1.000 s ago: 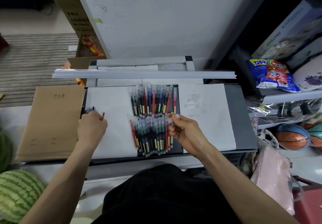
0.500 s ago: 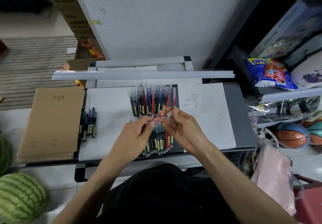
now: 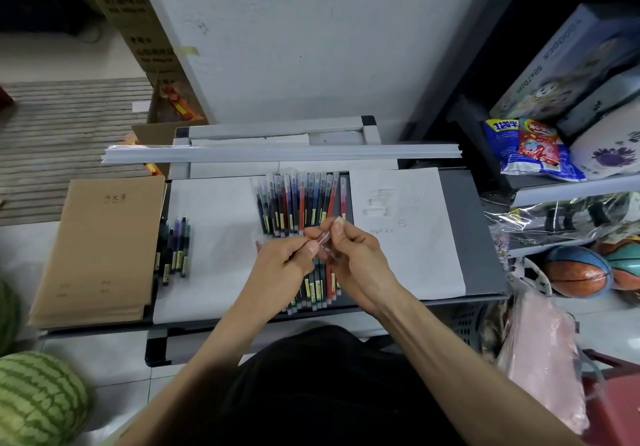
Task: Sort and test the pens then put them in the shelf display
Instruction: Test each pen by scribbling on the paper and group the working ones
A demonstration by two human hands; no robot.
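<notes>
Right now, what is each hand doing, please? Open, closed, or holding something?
Left hand: closed, gripping the lower end of a red pen.
Right hand: closed, pinching the upper end of the same pen.

I'm looking into a small general shop or its stockroom. A metal shelf (image 3: 554, 191) on my right carries a boxed puzzle (image 3: 561, 64) and snack packets (image 3: 530, 149), with basketballs (image 3: 575, 270) below. Printed cartons (image 3: 138, 12) stand behind and watermelons (image 3: 38, 400) sit on the floor. Stacked exercise books (image 3: 100, 248) and rows of pens (image 3: 298, 203) cover the bench (image 3: 485, 237).
</notes>
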